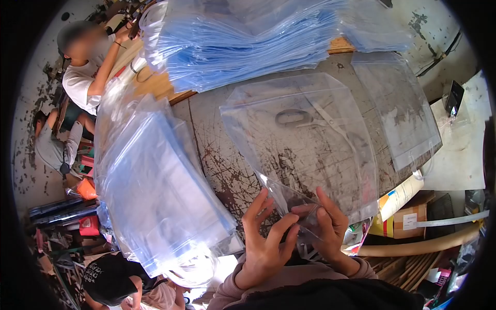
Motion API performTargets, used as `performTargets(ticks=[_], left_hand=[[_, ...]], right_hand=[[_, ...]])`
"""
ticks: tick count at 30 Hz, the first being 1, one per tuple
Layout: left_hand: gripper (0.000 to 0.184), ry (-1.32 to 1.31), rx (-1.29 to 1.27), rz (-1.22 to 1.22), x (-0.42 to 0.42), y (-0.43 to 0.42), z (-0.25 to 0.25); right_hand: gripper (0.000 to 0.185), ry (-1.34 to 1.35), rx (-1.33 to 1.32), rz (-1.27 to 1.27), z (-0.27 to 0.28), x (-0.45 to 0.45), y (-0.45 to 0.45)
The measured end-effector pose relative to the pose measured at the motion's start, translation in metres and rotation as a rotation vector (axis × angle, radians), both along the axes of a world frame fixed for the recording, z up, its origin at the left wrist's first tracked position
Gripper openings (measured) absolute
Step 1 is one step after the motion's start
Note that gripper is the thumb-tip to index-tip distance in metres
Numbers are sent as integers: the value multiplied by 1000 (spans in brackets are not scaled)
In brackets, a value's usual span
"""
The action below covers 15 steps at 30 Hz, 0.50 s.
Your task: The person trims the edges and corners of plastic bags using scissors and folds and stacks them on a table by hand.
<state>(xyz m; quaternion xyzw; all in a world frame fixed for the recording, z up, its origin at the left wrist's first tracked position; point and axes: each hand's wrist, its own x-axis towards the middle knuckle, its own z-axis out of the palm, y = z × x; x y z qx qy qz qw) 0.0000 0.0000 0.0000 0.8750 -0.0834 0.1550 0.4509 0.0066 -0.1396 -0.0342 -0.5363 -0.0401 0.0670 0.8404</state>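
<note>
A clear plastic bag (305, 150) lies over the scratched table, its near edge raised between my hands. My left hand (271, 240) is at the bag's near left corner, thumb and index finger bent together at its edge. My right hand (330, 227) has its fingers around the near edge, pinching the film beside my left hand. Scissors (330, 122) with a dark handle show through the bag. Left of it lies a pile of clear bluish bags (160, 191). Another clear bag (400, 103) lies flat at the right.
A tall stack of bluish plastic sheets (248, 46) sits at the table's far side. One person (82, 77) works at the far left; others are lower left. A phone (454, 98) stands at the right. A cardboard box (411, 219) and a tan tube (418, 247) are below right.
</note>
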Motion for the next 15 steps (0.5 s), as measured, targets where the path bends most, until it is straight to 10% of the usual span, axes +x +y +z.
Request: performTargets(ticks=[15], left_hand=[[28,-79,1,6,3,-5,-5]], right_hand=[[43,38,-28,-141,6,-1,3]])
